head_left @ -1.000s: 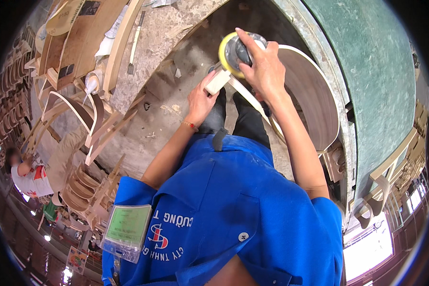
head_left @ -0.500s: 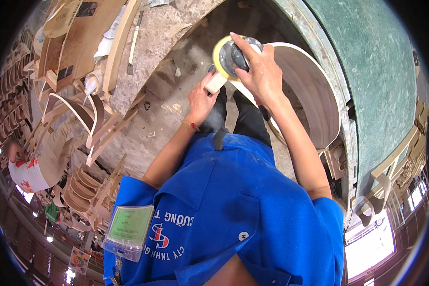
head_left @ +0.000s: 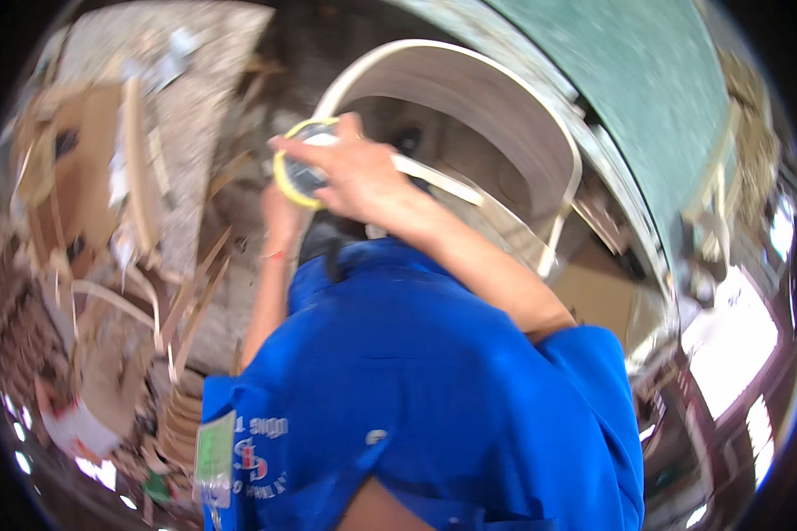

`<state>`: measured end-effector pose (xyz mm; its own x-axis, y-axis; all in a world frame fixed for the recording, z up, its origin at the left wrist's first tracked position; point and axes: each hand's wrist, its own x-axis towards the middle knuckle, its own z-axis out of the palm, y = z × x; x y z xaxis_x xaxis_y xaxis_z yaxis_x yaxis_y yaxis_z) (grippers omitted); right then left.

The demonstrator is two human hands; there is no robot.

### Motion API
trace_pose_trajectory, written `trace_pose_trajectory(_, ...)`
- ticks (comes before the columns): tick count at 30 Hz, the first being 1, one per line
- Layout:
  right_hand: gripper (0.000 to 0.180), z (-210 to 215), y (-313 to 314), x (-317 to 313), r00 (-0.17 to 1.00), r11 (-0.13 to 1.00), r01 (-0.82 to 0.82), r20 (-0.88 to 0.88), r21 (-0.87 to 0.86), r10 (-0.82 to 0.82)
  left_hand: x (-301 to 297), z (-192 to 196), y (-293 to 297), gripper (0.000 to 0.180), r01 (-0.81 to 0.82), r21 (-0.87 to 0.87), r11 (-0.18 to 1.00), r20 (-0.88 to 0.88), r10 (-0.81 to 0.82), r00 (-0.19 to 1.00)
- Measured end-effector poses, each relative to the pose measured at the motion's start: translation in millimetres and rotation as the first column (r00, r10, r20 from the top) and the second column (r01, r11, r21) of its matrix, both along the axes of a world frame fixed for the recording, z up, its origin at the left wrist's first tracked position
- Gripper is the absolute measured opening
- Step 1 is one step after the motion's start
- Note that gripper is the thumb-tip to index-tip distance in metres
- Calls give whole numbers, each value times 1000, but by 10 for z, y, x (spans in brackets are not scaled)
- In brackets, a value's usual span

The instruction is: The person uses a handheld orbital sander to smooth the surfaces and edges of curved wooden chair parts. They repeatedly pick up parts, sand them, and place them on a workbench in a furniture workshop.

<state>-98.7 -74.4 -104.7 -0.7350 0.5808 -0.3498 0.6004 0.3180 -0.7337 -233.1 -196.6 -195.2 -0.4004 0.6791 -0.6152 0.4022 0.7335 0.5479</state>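
My right hand [head_left: 359,177] is wrapped over a round handheld sander [head_left: 303,168] with a yellow-edged pad. The sander lies against the left end of a bent wooden furniture part [head_left: 514,119], a wide curved band with pale edges and a browner inner face. Just below the sander is my left hand [head_left: 282,217], closed at that same end of the part. The sander hides most of its fingers, and motion blurs them. From there the band arcs away and round to the right, its far end hanging near my right forearm.
A green-topped table [head_left: 629,80] curves along the right. At left stands a worn board [head_left: 195,115] beside brown wooden forms [head_left: 88,168] and bent wooden frames [head_left: 115,296]. Another person [head_left: 80,429] is at the far lower left. A cardboard sheet [head_left: 593,292] lies under the table's edge.
Both hands, with the sander and the curved part, have shifted left and slightly down in view. The part has swung so more of its arc shows. My view has also turned.
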Motion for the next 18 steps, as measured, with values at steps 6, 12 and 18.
trace_pose_trajectory(6, 77, 84, -7, 715, 982, 986, 165, 91, 34, -168, -321, 299, 291, 52, -343, -121, 932, 488, 356, 797)
trace_pose_trajectory(12, 83, 405, -404, 1830, 791, 850, 527, 351, 26, -501, -70, 403, 584, 63, -185, -249, 951, 369, 269, 889)
trace_pose_trajectory(18, 74, 647, -1121, 2975, 431, 594, 727, 444, 344, -785, -82, 321, 561, 62, -193, -237, 952, 365, 272, 891)
